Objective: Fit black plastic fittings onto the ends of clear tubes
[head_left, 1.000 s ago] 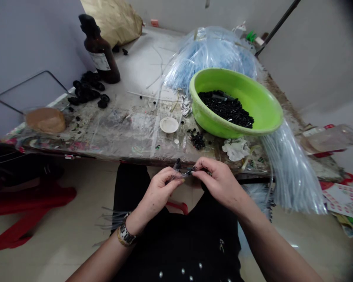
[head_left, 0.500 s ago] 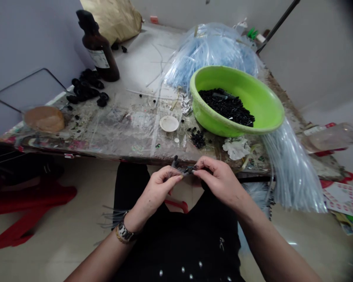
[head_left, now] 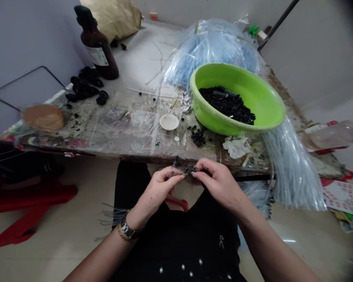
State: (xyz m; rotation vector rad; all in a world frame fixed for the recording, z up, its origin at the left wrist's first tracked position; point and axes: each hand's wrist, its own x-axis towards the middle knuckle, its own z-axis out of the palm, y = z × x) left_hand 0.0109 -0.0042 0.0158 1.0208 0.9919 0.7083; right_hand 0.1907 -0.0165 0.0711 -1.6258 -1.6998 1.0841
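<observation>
Thumb and fingers of my left hand (head_left: pixel 161 187) are closed on a bunch of thin clear tubes with black ends (head_left: pixel 176 161), in front of the table's near edge. Loose ends of tubes trail out beside my left wrist. Just to the right, my right hand (head_left: pixel 216 178) pinches a small black piece (head_left: pixel 193 170) against one tube end; its exact shape is too small to tell. Beyond my hands, a pile of small black pieces (head_left: pixel 198 137) lies on the table, near a green basin (head_left: pixel 270 105) holding many more.
On the stained table (head_left: pixel 120 137) are a small white dish (head_left: pixel 169 122), a brown bottle (head_left: pixel 104 58), black lumps (head_left: pixel 85 86) and a round brown block (head_left: pixel 44 116). Bundles of clear tubing (head_left: pixel 294 168) hang over the right edge. A red stool (head_left: pixel 32 196) stands at lower left.
The hands have barely moved. A slight gap now shows between my fingertips, with the right hand still at the tube ends. The view has shifted slightly.
</observation>
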